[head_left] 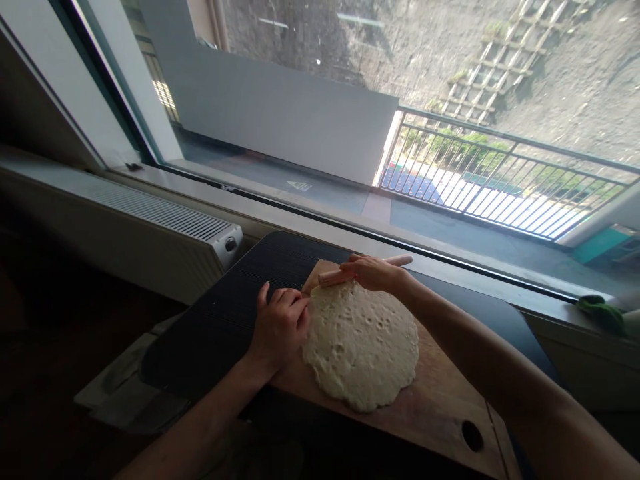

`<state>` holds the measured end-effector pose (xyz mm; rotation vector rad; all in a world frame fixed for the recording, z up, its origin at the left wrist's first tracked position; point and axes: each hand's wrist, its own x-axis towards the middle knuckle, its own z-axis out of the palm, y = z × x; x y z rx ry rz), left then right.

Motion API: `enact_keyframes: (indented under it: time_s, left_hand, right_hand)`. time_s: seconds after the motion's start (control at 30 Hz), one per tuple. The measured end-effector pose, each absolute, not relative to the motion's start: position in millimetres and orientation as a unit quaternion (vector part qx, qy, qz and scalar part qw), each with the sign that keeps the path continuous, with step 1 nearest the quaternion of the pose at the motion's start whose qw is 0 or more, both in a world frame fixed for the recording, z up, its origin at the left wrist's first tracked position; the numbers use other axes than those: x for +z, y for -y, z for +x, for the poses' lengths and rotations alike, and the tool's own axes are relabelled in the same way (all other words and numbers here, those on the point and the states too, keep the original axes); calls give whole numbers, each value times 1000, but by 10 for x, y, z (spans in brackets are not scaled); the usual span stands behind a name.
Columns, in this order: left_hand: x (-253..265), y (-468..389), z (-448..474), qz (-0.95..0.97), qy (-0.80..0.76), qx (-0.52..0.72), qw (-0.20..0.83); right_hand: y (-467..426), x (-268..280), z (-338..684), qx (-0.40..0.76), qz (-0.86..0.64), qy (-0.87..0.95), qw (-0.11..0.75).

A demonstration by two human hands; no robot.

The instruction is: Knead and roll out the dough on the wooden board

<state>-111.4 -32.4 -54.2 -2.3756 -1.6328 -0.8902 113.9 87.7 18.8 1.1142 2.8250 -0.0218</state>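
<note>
A wide, flat round of pale dough (363, 347) with a pitted surface lies on a wooden cutting board (440, 407). My right hand (367, 272) is closed around a thin wooden rolling pin (400, 261), which rests across the far edge of the dough. At the dough's left edge is my left hand (281, 323), back upward, its fingers bent and the little finger sticking out. Its thumb side is against the dough and seems to grip the edge; the fingertips are partly hidden.
The board lies on a dark table (215, 333) beneath a large window. A white radiator (195, 247) stands to the left, below the sill (320, 230). A dark green object (600, 313) sits at the sill's right end. Outside is a railing (500, 173).
</note>
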Motion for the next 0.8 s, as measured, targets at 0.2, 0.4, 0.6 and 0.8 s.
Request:
enact_keyframes:
  time_s: [0.2,0.4,0.6,0.8]
  left_hand:
    - [-546,326,-1110,-791,533,-288,84]
    - [-547,327,-1090,-794,526,-293,84]
    - [-568,271,-1235,-798,504,-329,-38]
    - [-504,210,-1471,-789,478,-344,-176]
  right_hand:
    - [-731,195,1140,-13,410,-910,56]
    - [-621,244,1248,-3,459,-887,56]
    - [-223,161,1327,11,510,-860,29]
    - [657,37,1055,-25,468,-883,-21]
